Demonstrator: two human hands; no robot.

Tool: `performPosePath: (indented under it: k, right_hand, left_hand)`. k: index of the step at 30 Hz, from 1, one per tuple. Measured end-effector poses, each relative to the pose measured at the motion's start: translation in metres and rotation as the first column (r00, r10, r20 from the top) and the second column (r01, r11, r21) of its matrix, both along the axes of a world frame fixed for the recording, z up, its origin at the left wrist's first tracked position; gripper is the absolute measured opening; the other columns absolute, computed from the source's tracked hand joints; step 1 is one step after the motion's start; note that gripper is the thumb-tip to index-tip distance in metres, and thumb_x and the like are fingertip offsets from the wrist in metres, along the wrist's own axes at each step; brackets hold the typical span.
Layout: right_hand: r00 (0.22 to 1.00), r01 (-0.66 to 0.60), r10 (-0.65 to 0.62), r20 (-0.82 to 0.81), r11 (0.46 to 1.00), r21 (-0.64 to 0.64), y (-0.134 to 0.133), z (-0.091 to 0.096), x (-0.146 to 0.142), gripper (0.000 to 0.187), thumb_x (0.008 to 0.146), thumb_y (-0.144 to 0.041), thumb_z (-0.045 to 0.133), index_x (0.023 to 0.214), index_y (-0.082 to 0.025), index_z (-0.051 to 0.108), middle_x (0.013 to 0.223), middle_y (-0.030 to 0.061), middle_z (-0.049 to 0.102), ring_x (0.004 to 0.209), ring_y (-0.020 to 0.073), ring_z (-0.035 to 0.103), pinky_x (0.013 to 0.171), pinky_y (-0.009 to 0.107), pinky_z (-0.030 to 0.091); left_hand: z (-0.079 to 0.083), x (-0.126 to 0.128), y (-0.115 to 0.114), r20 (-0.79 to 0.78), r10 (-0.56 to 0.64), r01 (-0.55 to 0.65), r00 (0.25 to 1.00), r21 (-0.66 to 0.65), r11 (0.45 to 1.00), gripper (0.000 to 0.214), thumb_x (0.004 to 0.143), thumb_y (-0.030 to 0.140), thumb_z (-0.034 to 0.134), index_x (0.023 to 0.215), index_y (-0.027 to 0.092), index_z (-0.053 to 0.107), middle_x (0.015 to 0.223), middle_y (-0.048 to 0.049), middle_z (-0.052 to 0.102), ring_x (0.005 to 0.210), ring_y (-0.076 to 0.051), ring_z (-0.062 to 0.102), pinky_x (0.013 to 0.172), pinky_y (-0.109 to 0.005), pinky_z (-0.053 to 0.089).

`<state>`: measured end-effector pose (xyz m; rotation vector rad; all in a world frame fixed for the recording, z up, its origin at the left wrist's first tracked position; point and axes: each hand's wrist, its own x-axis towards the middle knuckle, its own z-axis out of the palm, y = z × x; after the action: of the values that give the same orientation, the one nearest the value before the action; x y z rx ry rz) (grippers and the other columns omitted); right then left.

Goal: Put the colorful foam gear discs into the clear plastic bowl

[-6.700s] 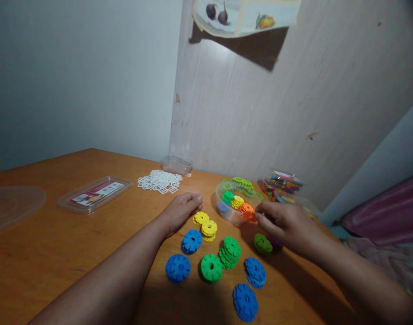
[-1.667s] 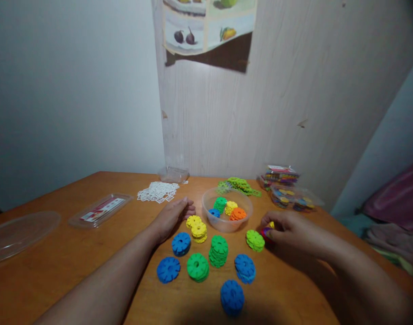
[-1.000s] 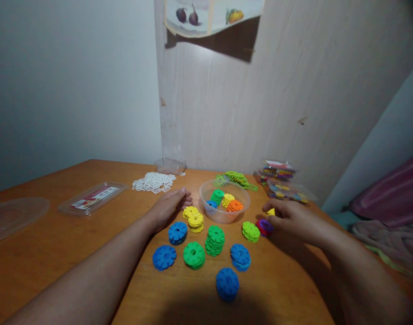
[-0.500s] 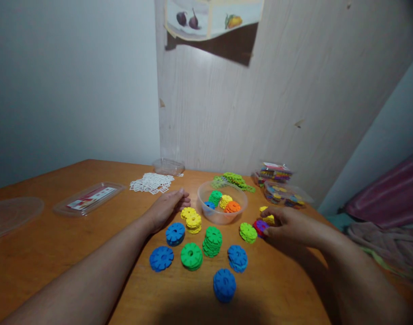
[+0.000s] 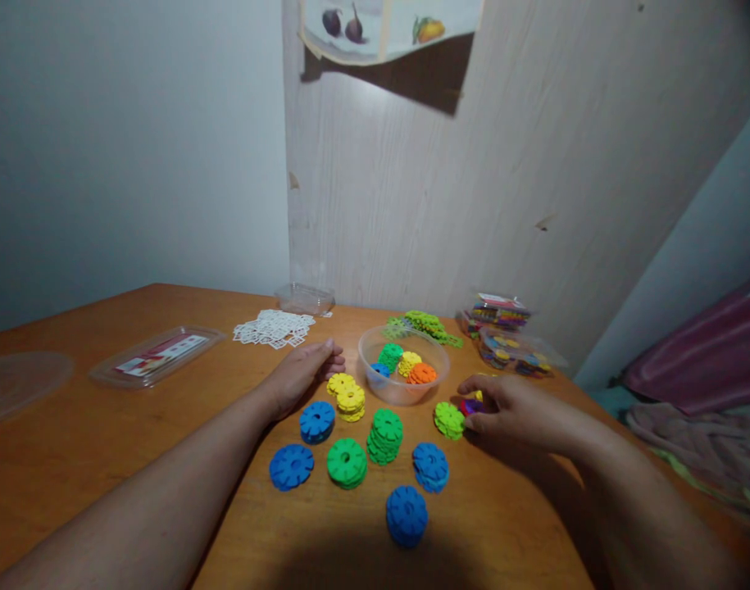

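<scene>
My right hand [image 5: 503,407] is over the right side of the table, thumb and forefinger apart. Between them and partly behind them lie purple notched discs [image 5: 471,406]. A lime-green stack of discs [image 5: 449,419] sits just left of the fingertips. Resting on its edge on the table, my left hand [image 5: 306,373] has loosely stretched fingers and holds nothing. Yellow discs [image 5: 351,400] lie just in front of it. A clear round bowl [image 5: 405,395] between the hands contains green, yellow, orange and blue discs. Nearer me stand green stacks [image 5: 385,437] and blue stacks [image 5: 406,515].
Toward the wall are white square pieces [image 5: 275,328], a clear tray [image 5: 305,298] and a lime-green heap [image 5: 425,325]. Clear boxes of coloured pieces [image 5: 515,351] stand back right. A labelled lid [image 5: 156,357] and a round lid [image 5: 24,385] lie left.
My right hand has shifted left toward the lime-green stack and now covers more of the purple and yellow discs. My left hand stays put.
</scene>
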<state>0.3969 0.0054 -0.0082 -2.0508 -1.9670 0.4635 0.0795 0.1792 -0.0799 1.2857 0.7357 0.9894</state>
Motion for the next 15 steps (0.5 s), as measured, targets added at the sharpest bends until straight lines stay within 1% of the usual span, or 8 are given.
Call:
performPosePath:
  k: [3,9,15]
  right_hand:
    - [0.997,-0.044,0.044,0.058,0.999,-0.004,0.003,-0.001,-0.011,0.034,0.077,-0.035,0.069,0.109,-0.023,0.071,0.091,0.0058,0.073,0.080,0.0210,0.063,0.067,0.029,0.043]
    - [0.980,-0.084,0.088,0.178,0.996,-0.033,0.005,-0.006,-0.023,0.023,0.080,-0.040,0.065,0.095,-0.023,0.068,0.082,0.0042,0.070,0.072,0.0190,0.060,0.060,0.028,0.037]
    - [0.976,-0.080,0.087,0.198,0.996,-0.041,0.008,-0.008,-0.022,0.028,0.081,-0.042,0.065,0.101,-0.023,0.067,0.086,0.0050,0.070,0.074,0.0195,0.060,0.060,0.028,0.035]
  left_hand:
    - [-0.002,0.000,0.002,0.000,-0.004,0.004,1.000,-0.006,1.000,0.049,0.082,0.058,0.070,0.099,0.013,0.069,0.093,-0.0123,0.074,0.088,-0.022,0.069,0.089,-0.039,0.051]
    - [-0.007,0.000,0.005,0.007,-0.016,0.016,1.000,-0.004,1.000,0.048,0.083,0.059,0.069,0.099,0.014,0.069,0.095,-0.0121,0.074,0.089,-0.023,0.069,0.090,-0.039,0.051]
    - [-0.004,0.001,0.004,0.006,-0.013,0.013,1.000,0.003,1.000,0.045,0.083,0.059,0.068,0.096,0.016,0.070,0.091,-0.0108,0.073,0.085,-0.022,0.068,0.087,-0.038,0.051]
